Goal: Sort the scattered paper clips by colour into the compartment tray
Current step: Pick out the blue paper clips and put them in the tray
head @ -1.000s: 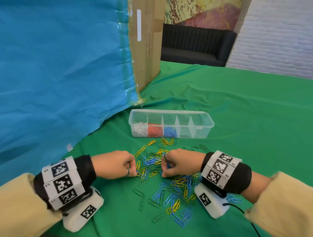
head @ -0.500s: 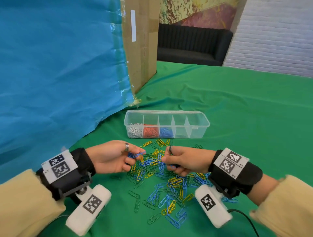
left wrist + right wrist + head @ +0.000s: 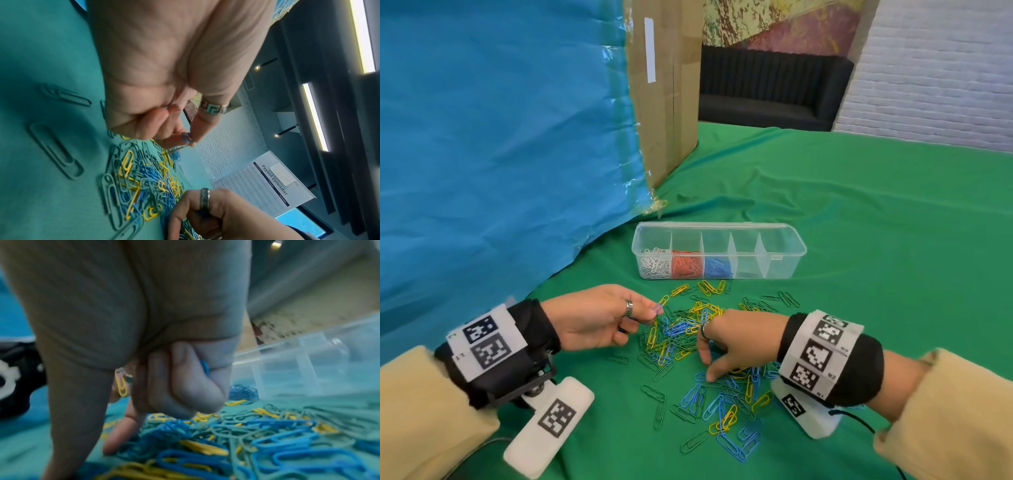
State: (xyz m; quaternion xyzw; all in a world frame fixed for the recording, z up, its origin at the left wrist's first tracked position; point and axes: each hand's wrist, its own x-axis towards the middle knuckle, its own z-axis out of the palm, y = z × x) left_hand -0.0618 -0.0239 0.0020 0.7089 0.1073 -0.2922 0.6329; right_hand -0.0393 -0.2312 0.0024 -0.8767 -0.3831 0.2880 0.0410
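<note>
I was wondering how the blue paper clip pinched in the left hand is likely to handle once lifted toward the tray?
The blue paper clip is thin wire, probably light and stiff, since the left hand holds it by fingertips alone. Its smooth coating may slip. The tangled pile suggests clips can hook neighbours, though none hangs from it now.

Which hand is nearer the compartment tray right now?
Left. The left hand hovers just short of the compartment tray, below its white end; the right hand is lower, down in the clip pile.
</note>
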